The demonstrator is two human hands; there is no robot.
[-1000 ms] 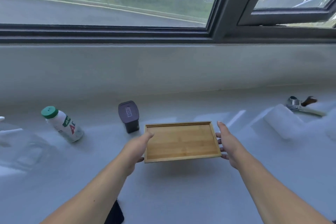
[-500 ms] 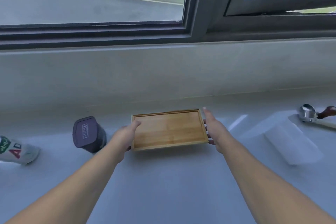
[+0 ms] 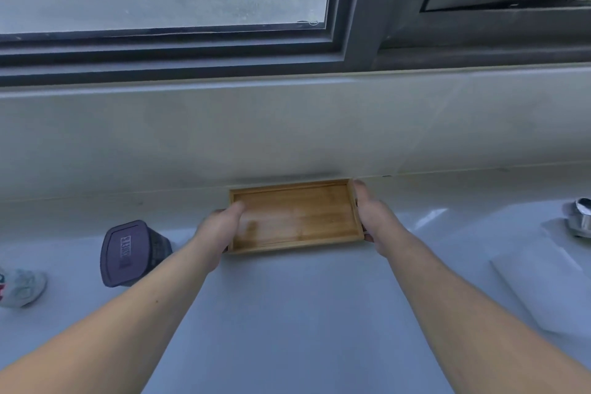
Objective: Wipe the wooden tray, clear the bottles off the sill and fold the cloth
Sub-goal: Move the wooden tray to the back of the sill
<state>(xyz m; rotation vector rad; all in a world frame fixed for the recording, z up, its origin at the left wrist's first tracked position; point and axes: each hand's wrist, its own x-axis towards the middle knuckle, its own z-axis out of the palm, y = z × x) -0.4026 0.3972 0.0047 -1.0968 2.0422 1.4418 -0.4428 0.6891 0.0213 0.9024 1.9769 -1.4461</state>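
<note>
Wooden tray (image 3: 295, 216) sat at centre frame, its far edge close against the wall under the window, gripped at both short ends. Left hand (image 3: 217, 233) was curled round the left end, thumb over the rim; right hand (image 3: 374, 221) was clasped on the right end, fingers underneath. Setting it down well probably meant keeping it level, lowering both ends together onto the sill (image 3: 287, 313), then letting go. Dark jar (image 3: 129, 253) stood lower left, a tipped bottle (image 3: 20, 286) at the left edge, a pale cloth (image 3: 543, 285) lower right.

Bare sill (image 3: 287, 313) lies open in front; dark container (image 3: 128, 254) crowds left, wall (image 3: 287, 131) seemingly blocks behind.
</note>
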